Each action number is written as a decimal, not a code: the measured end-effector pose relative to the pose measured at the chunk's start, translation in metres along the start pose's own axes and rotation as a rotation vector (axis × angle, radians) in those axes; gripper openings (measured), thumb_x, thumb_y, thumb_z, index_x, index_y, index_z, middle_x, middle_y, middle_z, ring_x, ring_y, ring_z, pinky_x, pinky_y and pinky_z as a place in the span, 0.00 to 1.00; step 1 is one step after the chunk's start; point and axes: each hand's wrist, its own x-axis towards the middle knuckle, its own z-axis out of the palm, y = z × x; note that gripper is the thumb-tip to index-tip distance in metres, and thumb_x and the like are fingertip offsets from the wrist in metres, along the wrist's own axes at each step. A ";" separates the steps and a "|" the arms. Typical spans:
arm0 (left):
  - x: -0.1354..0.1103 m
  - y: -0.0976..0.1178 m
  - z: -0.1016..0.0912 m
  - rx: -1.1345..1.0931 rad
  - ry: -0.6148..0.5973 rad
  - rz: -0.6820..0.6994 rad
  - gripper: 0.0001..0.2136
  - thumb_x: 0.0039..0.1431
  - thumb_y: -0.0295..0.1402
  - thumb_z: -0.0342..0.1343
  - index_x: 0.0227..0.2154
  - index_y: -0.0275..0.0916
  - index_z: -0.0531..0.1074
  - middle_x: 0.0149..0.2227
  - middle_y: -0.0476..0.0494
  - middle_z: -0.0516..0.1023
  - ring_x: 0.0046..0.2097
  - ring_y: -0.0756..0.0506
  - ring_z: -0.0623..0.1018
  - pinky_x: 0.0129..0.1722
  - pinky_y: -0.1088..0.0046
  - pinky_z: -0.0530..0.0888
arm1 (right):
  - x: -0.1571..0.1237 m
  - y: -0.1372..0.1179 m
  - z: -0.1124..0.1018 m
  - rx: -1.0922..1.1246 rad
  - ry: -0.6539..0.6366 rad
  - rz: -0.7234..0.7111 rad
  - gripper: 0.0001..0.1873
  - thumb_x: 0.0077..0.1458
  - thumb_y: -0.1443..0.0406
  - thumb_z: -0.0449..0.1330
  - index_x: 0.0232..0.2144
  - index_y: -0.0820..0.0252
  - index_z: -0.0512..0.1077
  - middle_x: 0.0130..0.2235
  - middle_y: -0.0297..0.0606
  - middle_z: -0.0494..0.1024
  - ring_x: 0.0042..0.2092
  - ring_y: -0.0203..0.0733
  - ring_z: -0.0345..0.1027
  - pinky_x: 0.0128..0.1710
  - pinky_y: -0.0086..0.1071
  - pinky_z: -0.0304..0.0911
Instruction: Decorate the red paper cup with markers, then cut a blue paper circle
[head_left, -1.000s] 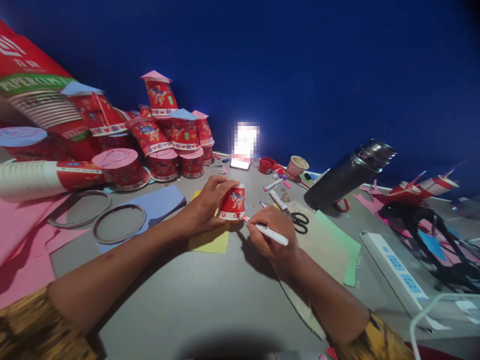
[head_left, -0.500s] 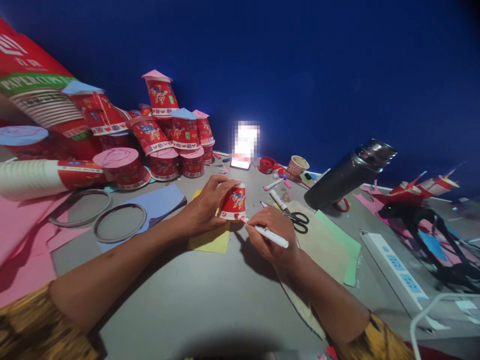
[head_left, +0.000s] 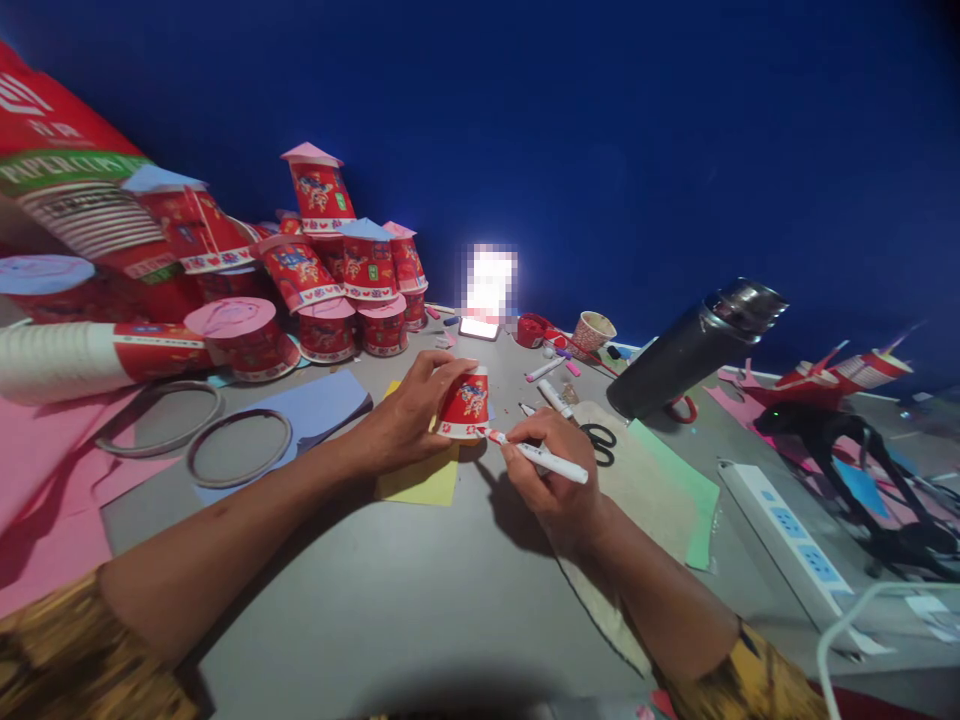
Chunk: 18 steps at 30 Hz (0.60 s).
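Note:
In the middle of the head view, my left hand (head_left: 409, 410) grips a red paper cup (head_left: 469, 400) from its left side. The cup is upside down, with its white rim low and red marks drawn along it. My right hand (head_left: 555, 475) is closed round a white marker (head_left: 553, 462) with a red tip end. The tip meets the right part of the cup's rim, or lies very close to it. Beneath my left hand a yellow paper sheet (head_left: 420, 478) lies on the grey table. Scissors with black handles (head_left: 600, 443) rest just beyond my right hand, partly hidden.
Decorated paper cups (head_left: 367, 265) with paper tops are stacked at the back left. Two grey rings (head_left: 240, 480) lie on blue paper. A lit phone (head_left: 480, 328) stands at the back. On the right are a dark thermos (head_left: 675, 355), green paper (head_left: 694, 500) and a power strip (head_left: 784, 535).
My right hand and the marker have shifted slightly right and down. The tip stays at the cup's rim, where more red marks show. My left hand and the cup have hardly moved.

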 end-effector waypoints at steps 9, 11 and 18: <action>-0.001 -0.002 -0.001 0.009 -0.019 0.010 0.43 0.57 0.35 0.71 0.72 0.54 0.57 0.64 0.36 0.62 0.68 0.30 0.69 0.69 0.42 0.74 | 0.003 -0.001 -0.001 0.057 -0.031 -0.075 0.07 0.63 0.71 0.61 0.39 0.53 0.72 0.32 0.34 0.82 0.32 0.42 0.75 0.32 0.36 0.67; -0.002 -0.005 0.001 0.010 -0.003 0.005 0.43 0.56 0.35 0.71 0.72 0.55 0.58 0.64 0.36 0.63 0.68 0.30 0.69 0.69 0.42 0.74 | 0.003 0.000 0.000 0.056 -0.031 -0.089 0.08 0.62 0.72 0.62 0.39 0.53 0.72 0.32 0.34 0.82 0.31 0.42 0.75 0.32 0.36 0.68; -0.003 -0.007 0.005 0.021 0.022 0.022 0.43 0.56 0.33 0.70 0.72 0.54 0.57 0.64 0.37 0.63 0.69 0.30 0.68 0.70 0.43 0.73 | 0.001 0.002 0.002 0.036 -0.048 -0.093 0.06 0.64 0.71 0.61 0.38 0.52 0.72 0.32 0.34 0.82 0.32 0.42 0.76 0.33 0.37 0.68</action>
